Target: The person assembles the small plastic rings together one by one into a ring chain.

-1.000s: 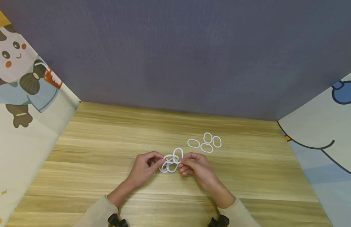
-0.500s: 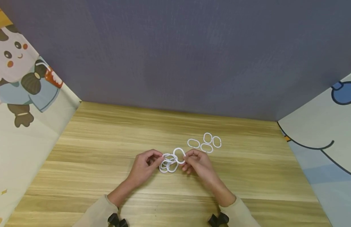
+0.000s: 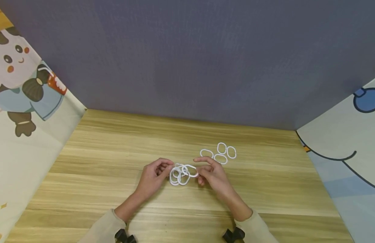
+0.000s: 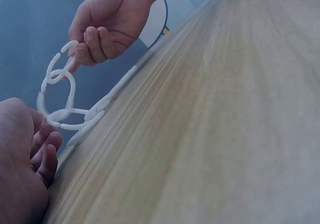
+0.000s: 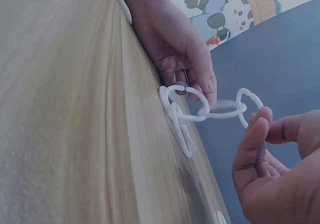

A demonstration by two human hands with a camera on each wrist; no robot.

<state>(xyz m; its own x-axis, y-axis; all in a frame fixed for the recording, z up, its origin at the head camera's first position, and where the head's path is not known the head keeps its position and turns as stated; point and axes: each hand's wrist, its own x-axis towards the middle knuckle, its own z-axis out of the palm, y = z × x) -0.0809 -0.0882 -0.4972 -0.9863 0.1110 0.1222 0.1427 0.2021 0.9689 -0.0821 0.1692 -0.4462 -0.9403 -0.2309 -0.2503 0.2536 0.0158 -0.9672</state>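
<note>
My right hand (image 3: 213, 172) pinches the end of a white plastic C-link (image 5: 256, 98), which hangs on a short chain of white links (image 5: 190, 118). The thumb and index finger of my left hand (image 3: 154, 173) pinch another link of this chain, on its left side. Between the two hands the chain is partly raised. Its lower links overlap in a small heap on the wooden table, as the right wrist view shows. One raised link is blurred there. My right index finger is stretched out above the held link in the head view.
Several loose white links (image 3: 221, 154) lie on the wooden table (image 3: 130, 135), behind and to the right of my right hand. A dark blue-grey panel (image 3: 187, 67) rises at the table's far edge. Cartoon-printed walls (image 3: 23, 152) flank both sides.
The end link at my right hand has tipped from upright to lying flatter, pointing right. My right hand has shifted slightly right and its index finger has straightened. My left hand has barely moved.
</note>
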